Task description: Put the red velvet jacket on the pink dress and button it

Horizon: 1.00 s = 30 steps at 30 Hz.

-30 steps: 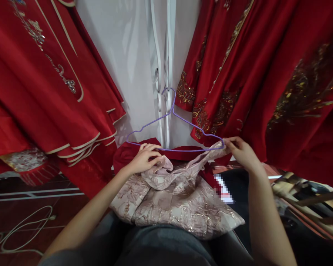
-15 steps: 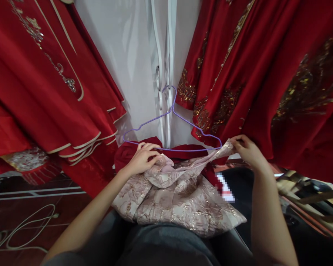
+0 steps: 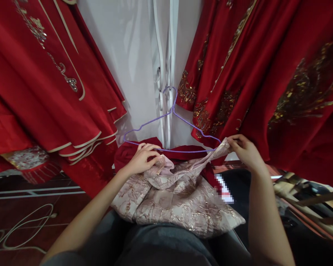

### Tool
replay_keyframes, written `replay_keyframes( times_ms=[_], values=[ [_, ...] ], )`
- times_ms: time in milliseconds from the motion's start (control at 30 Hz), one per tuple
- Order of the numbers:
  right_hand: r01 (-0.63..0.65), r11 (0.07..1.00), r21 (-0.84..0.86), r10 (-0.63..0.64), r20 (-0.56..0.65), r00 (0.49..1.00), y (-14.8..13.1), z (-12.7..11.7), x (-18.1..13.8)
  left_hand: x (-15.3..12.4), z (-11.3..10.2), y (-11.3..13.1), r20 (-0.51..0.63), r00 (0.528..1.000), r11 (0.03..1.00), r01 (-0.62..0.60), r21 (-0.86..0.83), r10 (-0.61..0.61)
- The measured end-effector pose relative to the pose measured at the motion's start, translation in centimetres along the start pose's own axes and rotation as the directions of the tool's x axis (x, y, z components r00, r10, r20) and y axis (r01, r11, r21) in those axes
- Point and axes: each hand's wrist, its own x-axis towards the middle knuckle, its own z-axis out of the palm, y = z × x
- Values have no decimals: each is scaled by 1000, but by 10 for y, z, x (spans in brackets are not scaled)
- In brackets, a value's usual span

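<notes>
A thin purple clothes hanger (image 3: 188,151) lies in front of me, hook pointing away. My left hand (image 3: 143,159) is closed over the left part of its bottom bar, with the thumb beside a folded garment edge. A pale pink brocade garment (image 3: 180,207) with a metallic sheen lies bunched across my lap, its smooth pink lining partly showing. Between thumb and fingers, my right hand (image 3: 245,151) pinches a narrow end of this garment, stretched to the right. That end passes over the hanger's right corner and hides it.
Red garments with silver decoration (image 3: 44,74) hang at the left, and red ones with gold sequins (image 3: 224,74) at the right. Behind the hanger is a white cabinet (image 3: 127,55). Dark red fabric (image 3: 124,155) lies beneath the hanger. A pale cable (image 3: 27,221) is coiled on the floor.
My right hand has shifted slightly left with the garment's end, which now covers the hanger's right corner. The left hand stays in place on the bar.
</notes>
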Motion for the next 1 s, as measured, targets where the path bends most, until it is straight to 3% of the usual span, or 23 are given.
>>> replay_keyframes(
  times_ms=[167, 267, 400, 567, 667, 800, 900, 1000],
  values=[
    [86, 974, -211, -118, -143, 983, -11, 11, 0, 2, -1, 6, 25, 1000, 999, 6, -46, -5],
    [105, 956, -274, -148, -141, 979, -23, 15, 1, 5, -1, 7, 39, 999, 998, 22, -66, -20],
    [211, 921, -328, -227, -12, 974, -52, 20, 8, 10, 5, 10, 53, 999, 997, 15, -76, -11],
    [318, 907, -277, -296, 117, 948, -82, 35, 37, 18, 23, 22, 61, 998, 996, -9, -91, 14],
    [349, 897, -270, -317, 154, 936, -82, 43, 52, 20, 29, 24, 62, 998, 995, -10, -99, 16],
    [435, 860, -267, -319, 385, 866, -71, 51, 52, 20, 25, 21, 52, 999, 994, 0, -113, 6],
    [435, 870, -231, -317, 412, 854, -62, 55, 45, 20, 14, 14, -32, 999, 989, 16, -144, -21],
    [421, 891, -171, -358, 303, 883, -57, 56, 40, 18, -2, -2, -273, 948, 980, 125, -158, -165]
  ],
)
